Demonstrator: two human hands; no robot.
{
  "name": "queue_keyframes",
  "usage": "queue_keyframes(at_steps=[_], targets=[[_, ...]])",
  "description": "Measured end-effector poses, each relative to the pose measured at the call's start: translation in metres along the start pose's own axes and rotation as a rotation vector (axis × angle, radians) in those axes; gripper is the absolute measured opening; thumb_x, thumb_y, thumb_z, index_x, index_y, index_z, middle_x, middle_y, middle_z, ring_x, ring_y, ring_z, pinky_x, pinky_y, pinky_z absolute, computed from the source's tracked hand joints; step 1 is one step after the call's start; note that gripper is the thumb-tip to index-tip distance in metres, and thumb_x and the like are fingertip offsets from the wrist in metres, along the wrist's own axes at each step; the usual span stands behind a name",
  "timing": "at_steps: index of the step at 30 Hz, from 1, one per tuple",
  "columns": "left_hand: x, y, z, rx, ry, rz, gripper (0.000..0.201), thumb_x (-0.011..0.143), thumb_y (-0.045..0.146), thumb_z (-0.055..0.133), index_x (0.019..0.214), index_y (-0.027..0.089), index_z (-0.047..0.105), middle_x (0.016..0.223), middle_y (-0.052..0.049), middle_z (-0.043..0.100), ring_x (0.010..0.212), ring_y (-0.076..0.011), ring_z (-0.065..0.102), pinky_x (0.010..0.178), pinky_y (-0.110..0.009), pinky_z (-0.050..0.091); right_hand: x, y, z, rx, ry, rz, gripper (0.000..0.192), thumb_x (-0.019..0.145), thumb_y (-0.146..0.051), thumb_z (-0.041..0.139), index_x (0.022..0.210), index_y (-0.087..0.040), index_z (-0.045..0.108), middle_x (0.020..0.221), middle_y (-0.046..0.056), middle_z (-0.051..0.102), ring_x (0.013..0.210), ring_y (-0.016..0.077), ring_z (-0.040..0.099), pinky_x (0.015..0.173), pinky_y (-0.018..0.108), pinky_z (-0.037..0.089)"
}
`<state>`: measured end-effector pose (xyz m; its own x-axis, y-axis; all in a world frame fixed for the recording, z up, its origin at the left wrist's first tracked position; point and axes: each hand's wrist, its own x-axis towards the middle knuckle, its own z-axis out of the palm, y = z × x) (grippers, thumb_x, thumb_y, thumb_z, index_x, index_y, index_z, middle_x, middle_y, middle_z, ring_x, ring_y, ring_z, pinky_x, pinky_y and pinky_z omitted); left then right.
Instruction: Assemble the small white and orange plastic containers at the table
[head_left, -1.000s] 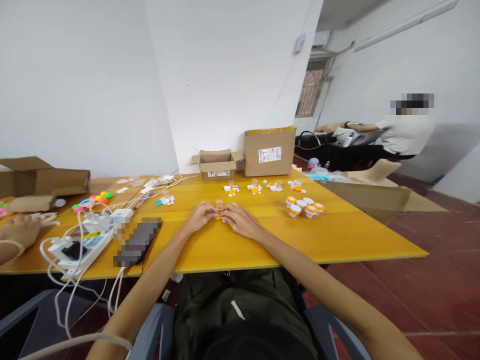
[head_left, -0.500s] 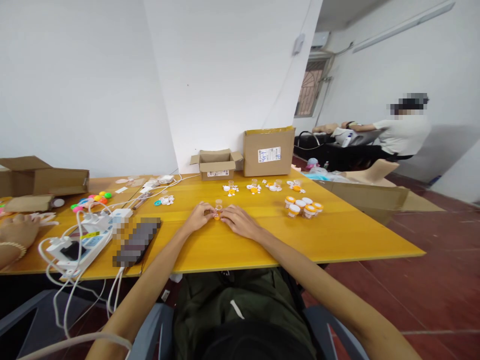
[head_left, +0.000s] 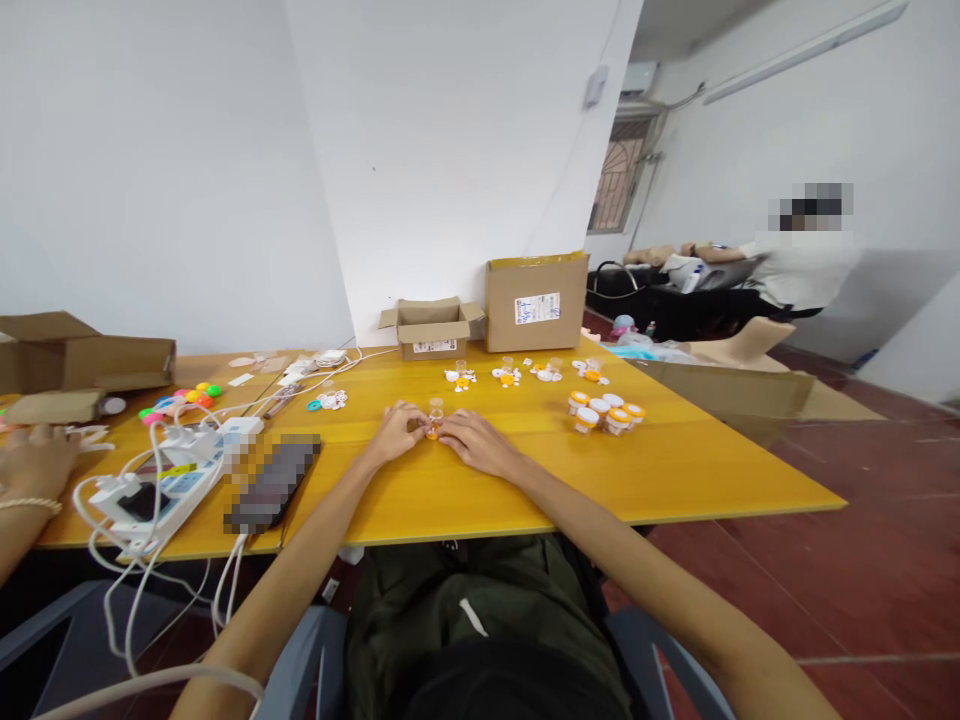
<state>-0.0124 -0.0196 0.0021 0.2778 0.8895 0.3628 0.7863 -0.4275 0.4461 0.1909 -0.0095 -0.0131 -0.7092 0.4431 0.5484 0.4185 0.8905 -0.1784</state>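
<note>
Near the middle of the yellow table, my left hand [head_left: 399, 434] and my right hand [head_left: 478, 442] meet fingertip to fingertip. Between them is a small orange plastic part [head_left: 433, 434], pinched from both sides and partly covered by the fingers. Just behind it stands a small clear plastic cup [head_left: 436, 404], with a white piece close to its base. Farther back lie small groups of white and orange plastic parts [head_left: 465, 380], with clear cups among them. To the right of my right hand, several clear jars with white and orange lids [head_left: 600, 406] stand clustered.
Two cardboard boxes, one open [head_left: 433, 328] and one taller [head_left: 537, 302], stand at the back. Left of me are a phone [head_left: 276, 484], a power strip [head_left: 184, 492] with white cables, and colourful balls [head_left: 196, 396]. Another person's hand [head_left: 37, 462] rests at the far left.
My hands stay at the same spot with the orange part between them, with barely any finger movement. The other person's hand at the far left has shifted slightly.
</note>
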Motion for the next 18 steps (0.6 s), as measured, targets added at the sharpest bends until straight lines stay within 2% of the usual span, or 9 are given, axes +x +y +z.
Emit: queue_keyframes(at_steps=[18], targets=[[-0.0006, 0.0019, 0.0008, 0.017, -0.015, -0.025, 0.015, 0.084, 0.022, 0.059, 0.078, 0.024, 0.073, 0.084, -0.003, 0.068, 0.096, -0.0231, 0.055, 0.092, -0.041, 0.036, 0.0002, -0.0018, -0.002, 0.0, 0.012, -0.007, 0.021, 0.097, -0.022, 0.048, 0.102, -0.024, 0.068, 0.103, 0.006, 0.072, 0.094, 0.02, 0.062, 0.086, 0.036, 0.048]])
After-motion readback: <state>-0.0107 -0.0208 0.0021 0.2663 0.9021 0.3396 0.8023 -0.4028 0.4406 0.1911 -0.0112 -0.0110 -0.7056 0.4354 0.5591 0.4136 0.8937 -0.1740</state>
